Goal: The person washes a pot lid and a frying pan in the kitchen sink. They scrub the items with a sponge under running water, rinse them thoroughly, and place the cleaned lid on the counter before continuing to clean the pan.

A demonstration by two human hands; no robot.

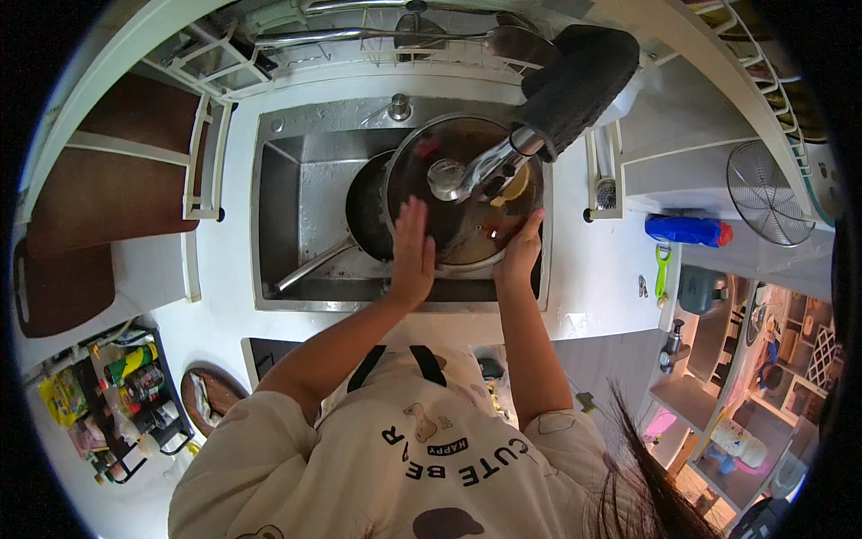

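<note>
A round glass lid [465,242] with a metal rim is held over the steel sink [316,162], under the faucet [502,158]. My right hand [520,250] grips its rim at the lower right, thumb along the edge. Flat against the lid's lower left part lies my left hand [413,252], fingers extended. Behind the lid, and partly covered by it, a dark frying pan [367,209] rests in the sink with its metal handle pointing to the lower left. The faucet hides part of the lid. Whether water is flowing is unclear.
A dark textured sleeve [572,87] wraps the faucet's neck. A wire rack with ladles [417,37] hangs behind the sink. Brown cutting boards [114,195] stand at the left. A blue bottle [687,230], a green peeler [662,269] and a mesh strainer [770,193] are at the right.
</note>
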